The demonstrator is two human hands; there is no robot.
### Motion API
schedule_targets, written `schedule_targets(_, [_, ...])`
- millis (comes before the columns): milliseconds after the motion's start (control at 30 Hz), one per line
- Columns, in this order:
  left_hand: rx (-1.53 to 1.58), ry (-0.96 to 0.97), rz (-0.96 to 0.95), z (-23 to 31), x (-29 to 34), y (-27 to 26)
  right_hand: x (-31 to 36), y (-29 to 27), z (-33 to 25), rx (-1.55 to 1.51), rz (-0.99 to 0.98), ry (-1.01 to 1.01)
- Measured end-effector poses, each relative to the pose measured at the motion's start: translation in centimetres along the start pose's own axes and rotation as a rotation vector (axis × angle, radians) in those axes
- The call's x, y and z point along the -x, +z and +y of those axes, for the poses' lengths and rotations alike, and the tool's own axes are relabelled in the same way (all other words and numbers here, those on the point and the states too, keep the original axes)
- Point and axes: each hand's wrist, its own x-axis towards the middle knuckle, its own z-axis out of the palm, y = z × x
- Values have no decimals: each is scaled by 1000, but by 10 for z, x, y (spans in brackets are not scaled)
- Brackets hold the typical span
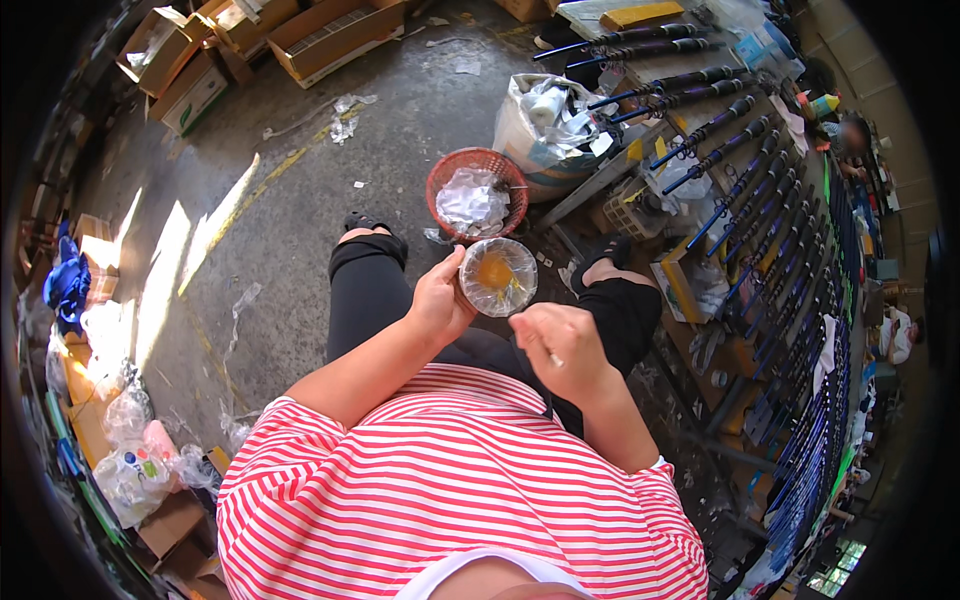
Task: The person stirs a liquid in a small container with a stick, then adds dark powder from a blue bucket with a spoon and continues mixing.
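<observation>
- Above the lap, between two legs in black trousers [372, 300], one small round bowl [515, 272] is held, with something orange-yellow [493, 268] inside.
- The left hand [440, 298] has its thumb and fingers clamped on the left side of this bowl.
- The right hand [566, 348] is just beside the lower right rim, its fingers curled together like a fist. A small pale end [556, 360] shows at the fist; what it is, I cannot tell.
- As I judge, the bowl could tip, because I see only one hand supporting it. If the right knuckles push its rim, the contents may spill onto the trousers.
- Clear plastic [478, 300] seems to cover or to line the bowl, I cannot say which; it might slip under the fingers if it is loose.
- Ahead, between the feet, stands a red basket [482, 160] with crumpled pale wrapping [472, 200]; a dropped bowl could land there.
- Next to the basket, a full white sack [545, 175] stands in the way forward.
- On the right side, many dark fishing rods [705, 133] lie in a row, so a wide swing of the elbow might knock them.
</observation>
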Motion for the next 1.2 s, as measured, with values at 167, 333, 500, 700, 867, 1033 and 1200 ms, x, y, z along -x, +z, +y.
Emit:
schedule_targets(167, [-29,-9,45,-8,0,-1,-8,6,-5,37,54,-83])
schedule_targets(333, [-8,27,-2,-1,1,0,-4,-10,-5,-28,22,111])
schedule_targets(500, [-46,26,47,-4,1,-1,-2,-1,-7,-23,-40,26])
schedule_targets(700, [4,63,50,-6,-1,-2,2,-1,-4,55,-48,94])
schedule_targets(867, [-11,88,2,-4,-2,-5,0,-14,-10,34,41,193])
schedule_targets(1033, [24,79,50,-3,1,4,-3,-2,-11,-105,25,108])
schedule_targets(1200, [42,90,8,-4,-2,-3,-2,-12,-13,-80,-24,158])
